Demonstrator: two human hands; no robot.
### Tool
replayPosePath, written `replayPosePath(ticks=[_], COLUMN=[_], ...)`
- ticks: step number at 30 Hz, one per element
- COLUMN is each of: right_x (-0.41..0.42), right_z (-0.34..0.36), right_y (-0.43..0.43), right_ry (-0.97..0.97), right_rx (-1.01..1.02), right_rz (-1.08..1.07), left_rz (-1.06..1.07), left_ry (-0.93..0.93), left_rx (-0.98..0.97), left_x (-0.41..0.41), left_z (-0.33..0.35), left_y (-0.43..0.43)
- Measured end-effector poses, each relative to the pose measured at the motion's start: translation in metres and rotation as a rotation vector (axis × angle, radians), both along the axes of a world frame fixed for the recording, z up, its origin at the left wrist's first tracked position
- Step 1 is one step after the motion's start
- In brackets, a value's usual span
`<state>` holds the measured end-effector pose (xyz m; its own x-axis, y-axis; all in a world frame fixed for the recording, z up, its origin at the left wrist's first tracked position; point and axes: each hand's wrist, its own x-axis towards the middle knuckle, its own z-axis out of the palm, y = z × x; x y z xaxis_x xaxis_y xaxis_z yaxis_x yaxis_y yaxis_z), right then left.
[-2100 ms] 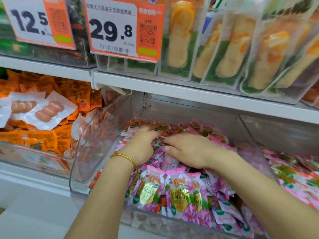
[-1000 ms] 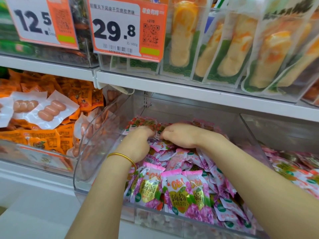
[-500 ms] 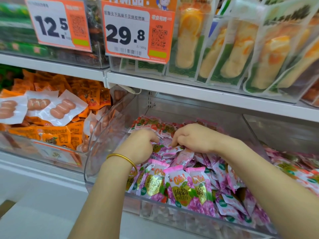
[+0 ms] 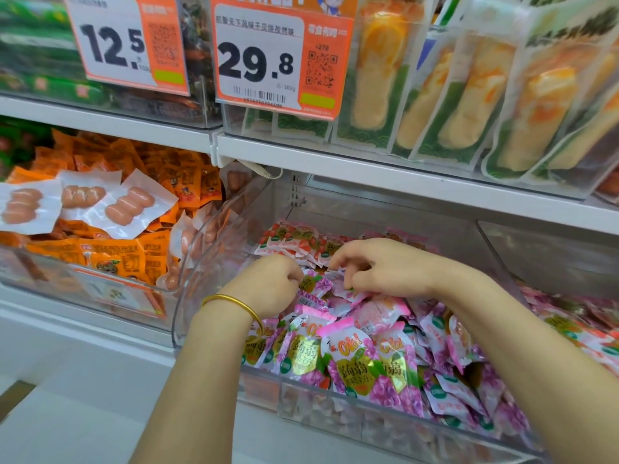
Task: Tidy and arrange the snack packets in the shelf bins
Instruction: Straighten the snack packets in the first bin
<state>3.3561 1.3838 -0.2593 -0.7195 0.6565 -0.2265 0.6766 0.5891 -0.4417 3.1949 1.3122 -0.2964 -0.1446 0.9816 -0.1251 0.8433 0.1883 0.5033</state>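
pink snack pkts [image 4: 348,360] | heaped loose, front row upright | in clear bin [image 4: 201,279]

Pink floral packets [image 4: 355,366], orange packets [image 4: 114,252]

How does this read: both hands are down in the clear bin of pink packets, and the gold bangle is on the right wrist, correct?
Not quite. The head view shows the gold bangle on the left wrist, not the right. The rest holds: the left hand and right hand are both down in the clear bin of pink packets.
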Motion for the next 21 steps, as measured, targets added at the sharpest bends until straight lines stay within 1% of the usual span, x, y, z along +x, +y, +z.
replayPosePath(ticks=[2, 5, 8, 10, 17, 21], right_x=[0.001, 0.003, 0.003, 0.002, -0.007, -0.016], right_z=[-0.001, -0.002, -0.003, -0.005, -0.016, -0.014], right_y=[0.0, 0.002, 0.003, 0.004, 0.006, 0.008], right_ry=[0.033, -0.06, -0.13, -0.152, -0.155, -0.24], right_rx=[-0.02, 0.017, -0.055, -0.065, 0.021, 0.016], right_rz=[-0.018, 0.01, 0.032, 0.036, 0.008, 0.004], left_rz=[-0.021, -0.037, -0.052, -0.049, -0.001, 0.019], left_ry=[-0.03, -0.046, -0.071, -0.071, -0.169, -0.213], left_rx=[0.019, 0.036, 0.031, 0.036, 0.049, 0.057], left_x=[0.001, 0.004, 0.006, 0.006, 0.002, 0.003], left_z=[0.0, 0.0, -0.002, -0.003, -0.01, -0.01], left_y=[0.0, 0.0, 0.0, -0.001, -0.001, -0.003])
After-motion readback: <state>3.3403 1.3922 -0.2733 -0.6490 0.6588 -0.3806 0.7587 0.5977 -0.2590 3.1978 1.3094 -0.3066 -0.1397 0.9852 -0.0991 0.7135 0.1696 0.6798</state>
